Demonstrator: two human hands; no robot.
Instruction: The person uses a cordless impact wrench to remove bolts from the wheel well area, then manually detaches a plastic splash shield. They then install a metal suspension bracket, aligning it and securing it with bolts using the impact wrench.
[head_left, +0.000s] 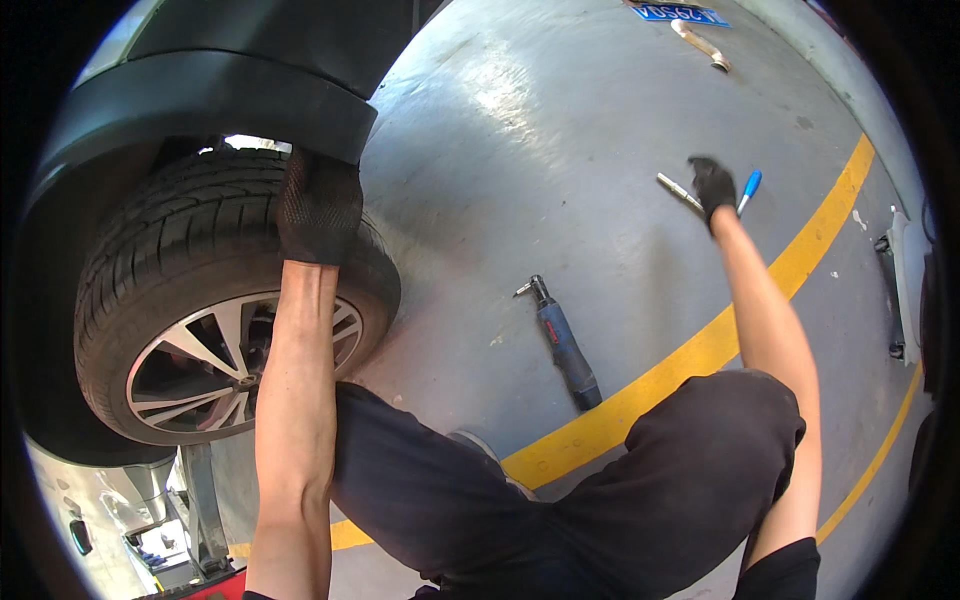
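Observation:
My left hand (320, 212), in a black mesh glove, reaches up between the tyre (180, 240) and the dark wheel-arch trim (230, 95) of a car. Its fingers are hidden behind the trim, so what they touch cannot be seen. My right hand (713, 184), also gloved in black, is stretched out to the far right, its fingers partly bent and apart. Beneath it on the floor lie a silver socket extension (678, 190) and a tool with a blue handle (750, 188); the hand and wrist cover where they come together. I see nothing in its fingers.
A blue and black cordless ratchet (566, 345) lies on the grey floor before my knees. Behind it runs a yellow line (690, 350). Farther off are a pale bent pipe (700, 45) and a blue plate (680, 13). A grey panel-like part (908, 285) stands at the right.

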